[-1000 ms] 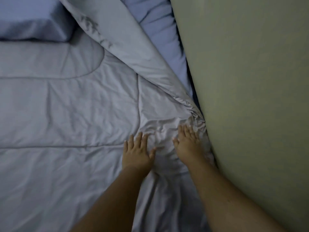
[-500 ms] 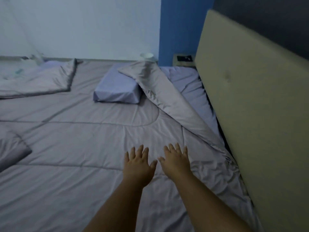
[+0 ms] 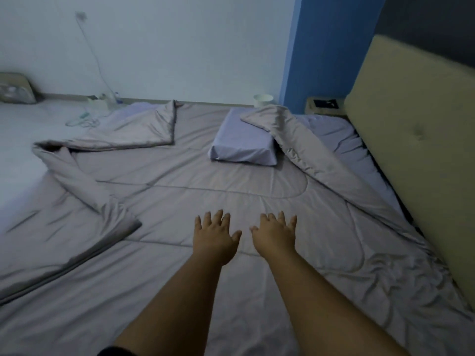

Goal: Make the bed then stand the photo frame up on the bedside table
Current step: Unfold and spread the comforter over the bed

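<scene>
A grey quilted comforter [image 3: 159, 201] covers the bed, with its far edge, left corner and right edge folded back. A lilac pillow [image 3: 244, 142] lies on top of it near the head end, partly under the folded right flap. My left hand [image 3: 216, 237] and my right hand [image 3: 276, 235] are side by side over the middle of the comforter, palms down, fingers spread, holding nothing. The bedside table [image 3: 325, 105] stands beyond the bed's far right corner, with a dark flat thing [image 3: 325, 102] lying on it that could be the photo frame.
A beige padded headboard [image 3: 416, 140] runs along the right. The lilac sheet [image 3: 341, 140] shows beside it. A white cup-like thing [image 3: 263, 100] stands by the blue wall. Cables and small items [image 3: 95, 109] lie at the far left edge, with a second pillow [image 3: 15, 89] in the corner.
My view has lifted from the wrinkled corner by the headboard to the whole bed. Both hands moved left, away from the headboard, to the middle of the comforter.
</scene>
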